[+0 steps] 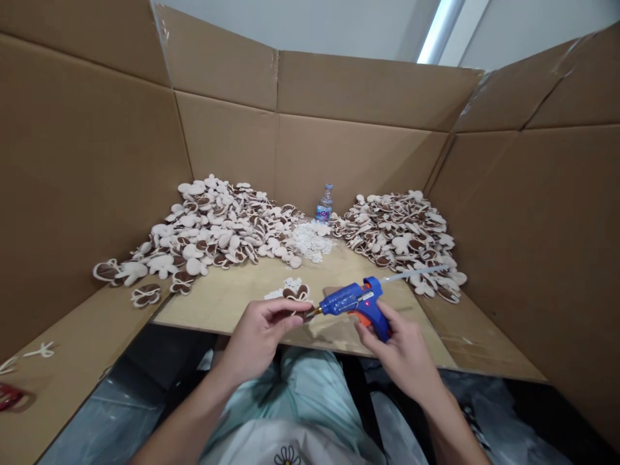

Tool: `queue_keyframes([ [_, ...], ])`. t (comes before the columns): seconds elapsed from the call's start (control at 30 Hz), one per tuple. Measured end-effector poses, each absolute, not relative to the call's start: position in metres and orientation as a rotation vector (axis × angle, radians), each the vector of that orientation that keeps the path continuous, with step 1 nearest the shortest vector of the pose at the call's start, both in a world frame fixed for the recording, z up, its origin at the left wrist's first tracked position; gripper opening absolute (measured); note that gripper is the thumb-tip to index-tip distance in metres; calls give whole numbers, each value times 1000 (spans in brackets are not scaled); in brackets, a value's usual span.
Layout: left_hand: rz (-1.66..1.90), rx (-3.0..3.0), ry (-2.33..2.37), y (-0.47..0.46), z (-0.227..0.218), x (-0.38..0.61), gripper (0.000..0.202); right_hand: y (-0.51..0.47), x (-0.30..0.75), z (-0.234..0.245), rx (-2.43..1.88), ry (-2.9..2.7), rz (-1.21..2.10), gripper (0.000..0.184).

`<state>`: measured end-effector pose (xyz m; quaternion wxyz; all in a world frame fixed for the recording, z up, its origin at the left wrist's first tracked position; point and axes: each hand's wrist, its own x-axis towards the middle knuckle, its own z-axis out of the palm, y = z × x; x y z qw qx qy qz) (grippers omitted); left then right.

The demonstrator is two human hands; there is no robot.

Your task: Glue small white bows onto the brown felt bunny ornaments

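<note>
Blue glue gun [346, 299], orange trigger [362, 316] — cutouts [208, 226] cream and brown.

My right hand [400, 352] grips a blue hot glue gun [351, 300] with an orange trigger [362, 316], its brass nozzle [312, 312] pointing left, just beside the brown-and-cream bow-shaped cut-out [295, 294] pinched in my left hand [256, 339]. A translucent glue stick [411, 274] juts from the gun's rear.

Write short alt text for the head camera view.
The right hand grips a blue hot glue gun, its nozzle at a small brown-and-cream cutout pinched in the left hand. Two heaps of similar cutouts and a water bottle sit beyond, inside tall cardboard walls.
</note>
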<state>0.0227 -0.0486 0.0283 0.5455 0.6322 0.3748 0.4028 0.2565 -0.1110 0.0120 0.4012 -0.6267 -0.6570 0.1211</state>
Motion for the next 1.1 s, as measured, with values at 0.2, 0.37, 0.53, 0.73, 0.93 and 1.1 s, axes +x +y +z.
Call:
queue_keyframes([
  [0.2,920,1491,885,-49,29,21,20,-112,256,12,-1563,-1661,279,17],
  [0.37,930,1479,870,-49,27,20,19,-112,258,11,-1562,-1672,243,17],
  [0.53,931,1479,885,-49,29,20,18,-113,258,11,-1557,-1679,207,17],
  [0.73,936,1488,889,-49,30,21,19,-114,258,12,-1549,-1676,188,17],
  [0.93,942,1475,890,-50,31,21,18,-115,258,13,-1546,-1678,173,16],
  [1.1,945,1452,878,-51,33,21,18,-114,259,14,-1545,-1671,155,15],
])
